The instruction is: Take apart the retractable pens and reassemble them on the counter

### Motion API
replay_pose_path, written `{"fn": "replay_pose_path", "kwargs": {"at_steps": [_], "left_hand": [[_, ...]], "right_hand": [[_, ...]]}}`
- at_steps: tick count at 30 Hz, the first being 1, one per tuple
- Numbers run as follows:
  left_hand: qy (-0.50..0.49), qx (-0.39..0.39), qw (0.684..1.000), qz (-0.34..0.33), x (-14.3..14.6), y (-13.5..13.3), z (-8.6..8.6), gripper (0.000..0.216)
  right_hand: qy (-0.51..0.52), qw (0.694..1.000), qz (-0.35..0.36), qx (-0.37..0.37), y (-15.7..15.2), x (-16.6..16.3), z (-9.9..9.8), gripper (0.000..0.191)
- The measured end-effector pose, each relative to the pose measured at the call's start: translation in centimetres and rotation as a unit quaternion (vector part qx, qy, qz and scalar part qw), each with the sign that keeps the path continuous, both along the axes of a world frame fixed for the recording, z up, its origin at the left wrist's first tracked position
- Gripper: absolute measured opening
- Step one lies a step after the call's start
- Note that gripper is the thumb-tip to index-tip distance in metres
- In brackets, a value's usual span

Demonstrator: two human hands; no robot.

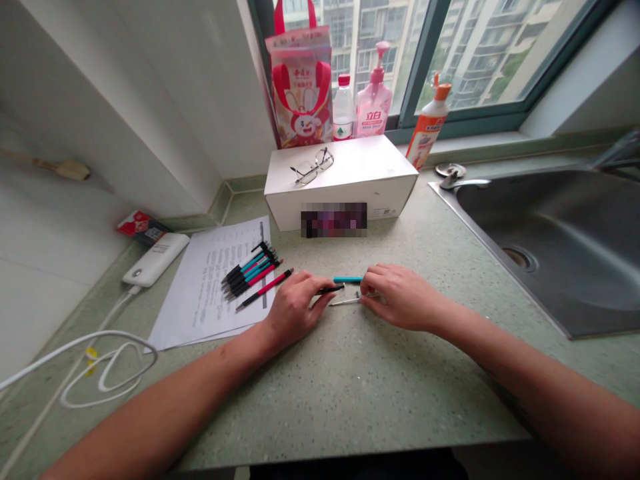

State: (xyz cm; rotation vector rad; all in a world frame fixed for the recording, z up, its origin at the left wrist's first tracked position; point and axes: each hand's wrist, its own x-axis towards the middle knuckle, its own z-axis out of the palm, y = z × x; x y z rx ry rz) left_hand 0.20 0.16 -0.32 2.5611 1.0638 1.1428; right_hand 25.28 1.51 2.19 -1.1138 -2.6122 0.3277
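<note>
My left hand rests on the green speckled counter, fingers curled round a black pen part that sticks out to the right. My right hand lies beside it, fingertips pinched on a thin white refill lying on the counter. A teal pen barrel lies just beyond both hands. To the left, several black, teal and red pens lie bunched on a printed paper sheet, with a single red-and-black pen nearest my left hand.
A white box with glasses on it stands behind the hands. Bottles and a pink bag line the window sill. A steel sink is at the right. A white power bank and cable lie at the left.
</note>
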Motion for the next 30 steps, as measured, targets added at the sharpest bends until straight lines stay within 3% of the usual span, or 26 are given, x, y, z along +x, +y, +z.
{"fn": "replay_pose_path", "kwargs": {"at_steps": [4,8,19,30], "left_hand": [[-0.017,0.003,0.999,-0.046,0.1,-0.2,0.1,0.009],[-0.019,0.001,0.995,-0.097,0.3,-0.4,0.0,0.013],[-0.073,-0.027,0.996,-0.037,0.1,-0.2,0.0,0.008],[-0.134,-0.049,0.989,-0.028,0.1,-0.3,-0.2,0.008]], "right_hand": [[0.050,0.999,0.017,-0.001,-0.9,-0.8,-0.2,0.020],[0.059,0.997,0.045,0.028,-1.4,-1.4,-0.9,0.018],[0.077,0.997,0.009,0.028,-1.1,-1.3,-0.7,0.035],[0.172,0.985,-0.023,0.018,-1.1,-1.4,-1.5,0.020]]}}
